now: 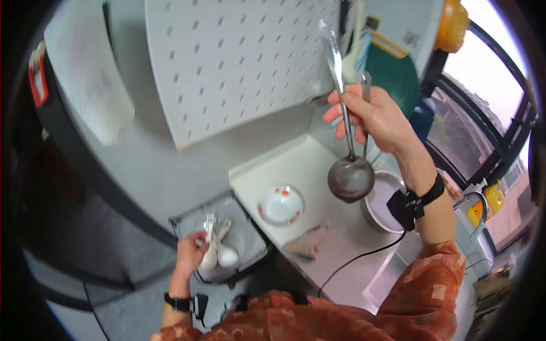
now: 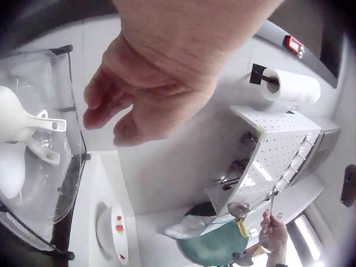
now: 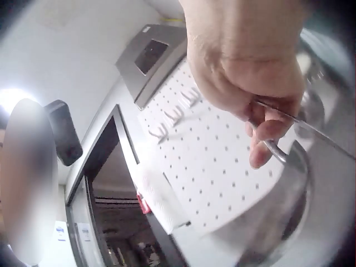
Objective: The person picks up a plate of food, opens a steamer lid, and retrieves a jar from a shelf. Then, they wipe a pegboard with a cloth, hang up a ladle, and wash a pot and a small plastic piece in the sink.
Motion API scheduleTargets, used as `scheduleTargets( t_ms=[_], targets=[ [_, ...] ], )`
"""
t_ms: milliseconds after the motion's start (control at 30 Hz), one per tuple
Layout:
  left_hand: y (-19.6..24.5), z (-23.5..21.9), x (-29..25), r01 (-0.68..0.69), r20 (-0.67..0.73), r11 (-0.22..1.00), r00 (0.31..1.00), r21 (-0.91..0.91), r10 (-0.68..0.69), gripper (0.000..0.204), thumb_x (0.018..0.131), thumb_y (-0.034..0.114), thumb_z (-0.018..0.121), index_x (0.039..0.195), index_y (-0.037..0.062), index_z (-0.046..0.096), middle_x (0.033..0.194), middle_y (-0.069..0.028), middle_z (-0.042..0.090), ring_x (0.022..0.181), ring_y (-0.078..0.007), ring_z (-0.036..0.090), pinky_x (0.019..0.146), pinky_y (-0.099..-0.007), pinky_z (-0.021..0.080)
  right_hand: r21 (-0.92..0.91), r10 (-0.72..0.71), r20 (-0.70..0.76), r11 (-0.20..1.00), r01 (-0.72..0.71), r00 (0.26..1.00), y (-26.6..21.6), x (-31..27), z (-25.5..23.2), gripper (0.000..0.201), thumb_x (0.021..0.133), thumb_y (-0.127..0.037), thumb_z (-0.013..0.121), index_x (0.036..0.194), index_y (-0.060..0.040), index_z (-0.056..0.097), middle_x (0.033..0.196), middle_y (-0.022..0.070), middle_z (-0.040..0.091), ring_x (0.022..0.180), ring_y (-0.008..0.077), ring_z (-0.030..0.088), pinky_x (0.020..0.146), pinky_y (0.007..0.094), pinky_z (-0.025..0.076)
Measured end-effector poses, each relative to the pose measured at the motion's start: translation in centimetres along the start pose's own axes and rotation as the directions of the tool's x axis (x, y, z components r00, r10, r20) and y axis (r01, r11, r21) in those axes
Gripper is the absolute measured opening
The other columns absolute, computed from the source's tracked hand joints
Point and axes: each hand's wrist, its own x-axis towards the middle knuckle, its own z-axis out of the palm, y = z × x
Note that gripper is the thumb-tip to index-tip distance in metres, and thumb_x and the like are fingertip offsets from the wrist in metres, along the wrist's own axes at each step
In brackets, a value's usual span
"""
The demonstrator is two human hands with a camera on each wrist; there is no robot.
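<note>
My right hand, raised in front of the pegboard, pinches the long handle of a metal ladle, whose bowl hangs downward. A second metal handle runs alongside it through the same hand. Close to the camera in the right wrist view is a large metal bowl end, below the fingers. My left hand is low on the left, beside a clear plastic basin with white ladles inside. From the left wrist, the fingers look loosely bent and apart from the white handles.
A white pegboard with hooks covers the wall. On the counter stand a flower-patterned bowl, a plastic bag and a pot. A green board hangs behind the right hand. A cable crosses the counter.
</note>
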Motion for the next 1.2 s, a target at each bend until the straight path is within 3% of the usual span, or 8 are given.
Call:
scheduleTargets(
  t_ms=[267, 567, 667, 833, 900, 1000, 1067, 1200],
  targets=[
    [-1.1, 0.2, -0.9, 0.184, 0.047, 0.981, 0.982, -0.062, -0.181, 0.030, 0.072, 0.017, 0.063, 0.099, 0.0032, 0.063, 0.080, -0.0101, 0.064, 0.058, -0.0219, 0.060, 0.060, -0.0324, 0.048, 0.565, 0.154, 0.253, 0.778, -0.276, 0.955, 16.5, -1.5, 19.9, 0.029, 0.095, -0.024, 0.037, 0.107, 0.0013, 0.046, 0.096, 0.0167, 0.060, 0.080, 0.0244, 0.064, 0.057, 0.0265, 0.053],
    [-3.7, 2.8, -1.2, 0.223, 0.126, 0.975, 0.967, -0.005, -0.220, 0.029, 0.072, 0.020, 0.062, 0.097, 0.0073, 0.065, 0.077, -0.0092, 0.066, 0.066, -0.0211, 0.065, 0.064, -0.0316, 0.050, 0.607, 0.480, 0.273, 0.587, -0.536, 0.834, 28.9, -0.3, 33.7, 0.022, 0.093, -0.025, 0.043, 0.101, -0.0050, 0.050, 0.090, 0.0085, 0.062, 0.077, 0.0163, 0.063, 0.059, 0.0282, 0.050],
    [-3.3, 2.6, -1.0, 0.184, 0.118, 0.983, 0.976, -0.013, -0.181, 0.029, 0.071, 0.020, 0.063, 0.097, 0.0070, 0.065, 0.076, -0.0087, 0.066, 0.065, -0.0211, 0.064, 0.064, -0.0316, 0.050, 0.078, 0.496, 0.416, 0.816, -0.573, 0.762, 29.7, 0.5, 32.9, 0.026, 0.087, -0.030, 0.053, 0.089, -0.0042, 0.059, 0.083, 0.0072, 0.062, 0.072, 0.0152, 0.061, 0.058, 0.0296, 0.046],
    [-1.9, 1.2, -0.4, 0.174, 0.100, 0.984, 0.979, 0.024, -0.175, 0.030, 0.070, 0.019, 0.064, 0.097, 0.0061, 0.065, 0.080, -0.0088, 0.066, 0.064, -0.0211, 0.062, 0.065, -0.0321, 0.049, -0.378, 0.159, 0.312, 0.925, -0.031, 0.937, 27.2, 1.1, 28.0, 0.041, 0.073, -0.033, 0.061, 0.089, 0.0038, 0.062, 0.089, 0.0240, 0.062, 0.085, 0.0372, 0.060, 0.074, 0.0414, 0.047],
    [-1.0, 0.3, -0.5, 0.162, 0.096, 0.986, 0.982, 0.030, -0.164, 0.030, 0.070, 0.018, 0.064, 0.097, 0.0061, 0.065, 0.080, -0.0088, 0.066, 0.064, -0.0215, 0.062, 0.065, -0.0322, 0.050, -0.324, 0.018, 0.318, 0.942, 0.091, 0.948, 23.8, 1.6, 22.7, 0.031, 0.075, -0.028, 0.061, 0.091, -0.0021, 0.063, 0.086, 0.0170, 0.064, 0.080, 0.0304, 0.062, 0.071, 0.0374, 0.048],
    [-0.8, 0.0, -0.3, 0.143, 0.076, 0.989, 0.987, 0.022, -0.144, 0.030, 0.069, 0.018, 0.064, 0.097, 0.0061, 0.065, 0.080, -0.0090, 0.066, 0.065, -0.0224, 0.063, 0.065, -0.0326, 0.050, 0.025, -0.104, -0.118, 0.994, 0.107, 0.988, 15.1, 1.2, 12.5, 0.015, 0.082, -0.015, 0.057, 0.091, -0.0045, 0.063, 0.079, 0.0092, 0.065, 0.073, 0.0183, 0.062, 0.066, 0.0311, 0.048],
    [-0.1, -0.3, -0.5, 0.050, 0.060, 0.995, 0.997, 0.087, -0.055, 0.028, 0.071, 0.011, 0.062, 0.097, -0.0001, 0.064, 0.073, -0.0067, 0.064, 0.057, -0.0137, 0.061, 0.057, -0.0276, 0.048, -0.133, -0.375, -0.459, 0.925, 0.355, 0.806, 12.3, 3.0, 6.8, 0.018, 0.080, -0.012, 0.061, 0.097, -0.0045, 0.061, 0.084, 0.0089, 0.065, 0.070, 0.0128, 0.060, 0.065, 0.0261, 0.047],
    [-0.4, 0.8, 0.0, 0.050, 0.092, 0.999, 0.995, 0.008, -0.050, 0.029, 0.072, 0.014, 0.063, 0.097, 0.0004, 0.064, 0.071, -0.0049, 0.064, 0.057, -0.0126, 0.060, 0.056, -0.0261, 0.048, -0.291, -0.498, -0.658, 0.860, 0.420, 0.565, 6.2, 5.6, 0.8, 0.029, 0.077, -0.015, 0.064, 0.104, -0.0034, 0.059, 0.084, 0.0089, 0.066, 0.066, 0.0165, 0.061, 0.064, 0.0271, 0.048]
  ],
)
